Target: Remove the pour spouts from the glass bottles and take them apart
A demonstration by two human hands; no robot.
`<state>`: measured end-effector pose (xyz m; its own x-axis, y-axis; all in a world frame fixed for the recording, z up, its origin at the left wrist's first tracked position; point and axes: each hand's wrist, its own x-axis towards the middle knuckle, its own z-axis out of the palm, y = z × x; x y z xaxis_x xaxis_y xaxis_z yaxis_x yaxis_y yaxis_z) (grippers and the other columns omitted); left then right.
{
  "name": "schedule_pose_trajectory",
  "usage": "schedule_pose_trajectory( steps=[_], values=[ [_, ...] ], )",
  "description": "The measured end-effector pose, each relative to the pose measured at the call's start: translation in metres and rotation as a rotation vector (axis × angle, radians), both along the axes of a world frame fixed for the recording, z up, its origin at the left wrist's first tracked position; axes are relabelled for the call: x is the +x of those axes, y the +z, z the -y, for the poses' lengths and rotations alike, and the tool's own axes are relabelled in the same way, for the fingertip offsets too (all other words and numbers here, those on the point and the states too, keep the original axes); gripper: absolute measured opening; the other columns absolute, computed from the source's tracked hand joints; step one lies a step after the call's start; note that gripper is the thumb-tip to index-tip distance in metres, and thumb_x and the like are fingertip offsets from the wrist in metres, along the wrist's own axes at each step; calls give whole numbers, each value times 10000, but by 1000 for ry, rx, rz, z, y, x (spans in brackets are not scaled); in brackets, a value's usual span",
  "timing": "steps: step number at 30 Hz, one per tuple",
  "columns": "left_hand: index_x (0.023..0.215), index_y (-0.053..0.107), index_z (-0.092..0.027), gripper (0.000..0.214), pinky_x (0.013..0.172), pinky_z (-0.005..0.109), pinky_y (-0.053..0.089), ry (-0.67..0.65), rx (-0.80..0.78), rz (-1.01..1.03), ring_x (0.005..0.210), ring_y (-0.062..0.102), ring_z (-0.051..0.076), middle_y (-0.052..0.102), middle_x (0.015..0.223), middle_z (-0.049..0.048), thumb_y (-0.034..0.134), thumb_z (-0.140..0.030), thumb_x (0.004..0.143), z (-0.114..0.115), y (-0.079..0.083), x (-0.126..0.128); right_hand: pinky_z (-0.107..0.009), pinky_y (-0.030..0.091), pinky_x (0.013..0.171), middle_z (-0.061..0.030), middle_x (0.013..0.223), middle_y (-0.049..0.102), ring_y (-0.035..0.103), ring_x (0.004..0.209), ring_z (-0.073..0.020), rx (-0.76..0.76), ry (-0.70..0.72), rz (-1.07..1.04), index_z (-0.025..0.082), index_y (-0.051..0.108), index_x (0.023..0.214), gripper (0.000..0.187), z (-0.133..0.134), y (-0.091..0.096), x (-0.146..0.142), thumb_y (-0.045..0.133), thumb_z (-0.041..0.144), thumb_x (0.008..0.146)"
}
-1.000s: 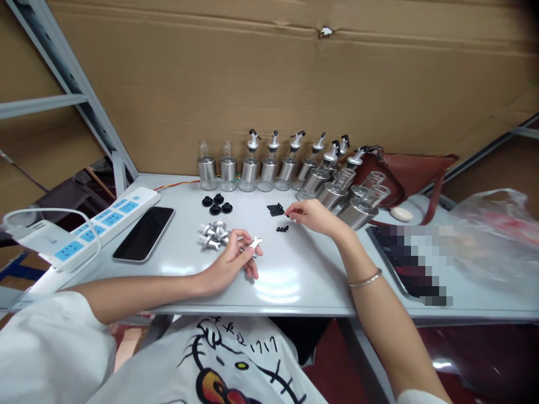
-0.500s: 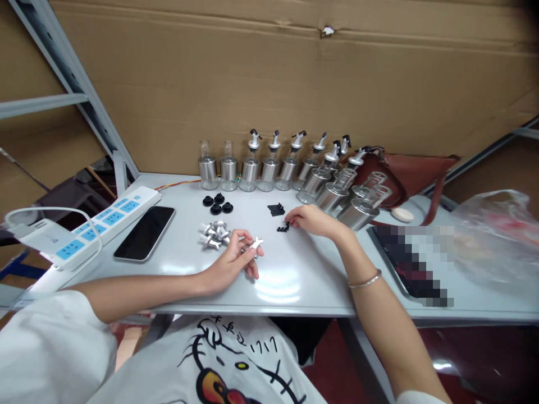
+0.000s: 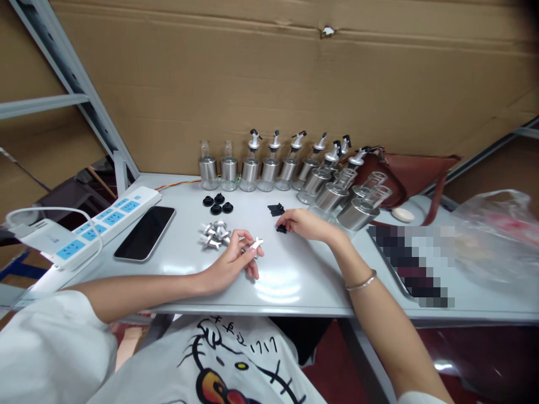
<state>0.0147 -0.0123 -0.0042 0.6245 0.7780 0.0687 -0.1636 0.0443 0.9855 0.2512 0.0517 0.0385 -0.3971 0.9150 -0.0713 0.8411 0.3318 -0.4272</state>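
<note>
My left hand (image 3: 236, 261) is closed around a silver pourer spout (image 3: 256, 243), its forked end pointing up and right between thumb and fingers. My right hand (image 3: 305, 223) reaches down to the small black parts (image 3: 282, 229), its fingertips pressed together on them; whatever it pinches is hidden. Just behind those fingers lie several thin black levers (image 3: 276, 209) in a row. Left of my left hand, more silver pourer spouts (image 3: 215, 235) lie in a loose pile. Several black stoppers (image 3: 216, 209) stand on the table behind that pile.
Along the back stand glass bottles with steel sleeves (image 3: 250, 168), some topped with pourers, others bare. A phone (image 3: 145, 233) and power strip (image 3: 107, 219) lie left. On the right are a tablet (image 3: 396, 264), a brown bag (image 3: 421, 168), a white round object (image 3: 402, 215) and a plastic bag (image 3: 492, 235).
My right hand has shifted slightly left, and its fingers now cover more of the small black parts. My left hand stays still with the pourer spout.
</note>
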Motion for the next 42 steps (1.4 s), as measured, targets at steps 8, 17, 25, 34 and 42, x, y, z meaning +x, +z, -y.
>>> schedule_pose_trajectory(
  steps=[8,17,25,34,42],
  values=[
    [972,286,-241,283,573,239,448,-3,-8,3,580,621,75,532,960,-18,487,-436,930,1,2,0,-227,472,645,-24,730,715,625,651,-145,-21,-6,-5,149,731,840,484,2,1,0,360,-45,598],
    [969,290,-240,293,571,241,437,-4,-18,-1,579,621,79,533,956,-18,499,-440,922,1,4,0,-254,477,793,-76,966,680,626,836,-157,73,95,-21,155,727,869,510,1,-4,-5,341,-79,631],
    [965,297,-239,307,573,240,436,-7,-20,2,576,620,78,540,947,-20,509,-455,911,0,3,0,-255,480,751,-48,880,705,625,794,-163,56,109,0,175,725,805,478,-1,-4,-2,352,-52,610],
    [955,301,-237,299,570,244,439,-3,-22,-1,570,616,79,543,940,-20,510,-446,913,1,4,0,-253,463,749,-60,936,684,612,842,-176,4,89,44,171,677,977,535,7,5,3,399,-57,580],
    [986,290,-240,290,580,242,443,-28,-16,-1,575,594,65,537,960,-16,543,-352,899,1,4,0,-272,440,709,-30,789,625,546,718,-137,-37,180,-435,164,596,778,136,22,14,-29,474,121,740]
  ],
)
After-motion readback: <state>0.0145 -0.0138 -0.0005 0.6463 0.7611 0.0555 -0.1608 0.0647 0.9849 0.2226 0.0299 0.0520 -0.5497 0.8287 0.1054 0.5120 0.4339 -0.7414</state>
